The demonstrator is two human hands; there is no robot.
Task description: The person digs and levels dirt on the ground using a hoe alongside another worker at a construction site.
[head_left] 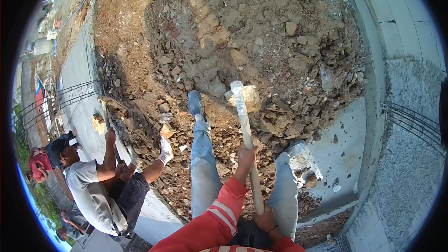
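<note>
My left hand (246, 155), at the end of a red sleeve with pale stripes, wraps round the middle of a long wooden-handled digging tool (244, 120). My right hand (265, 219), with a dark band at its wrist, grips the handle's lower end. The tool's far end is pale and worn and overlaps a pale yellowish rock (251, 99); the shape of its head cannot be made out. Loose brown soil (224, 156) and broken stones lie between my shoes, one of them the dark left shoe (196, 103).
At left a co-worker (91, 182) bends with another long-handled tool (106, 114). Further people stand behind. Rebar sticks out at the left (60, 100) and right (413, 123). A concrete ledge (343, 144) and a block wall (408, 84) border the soil mound (280, 32).
</note>
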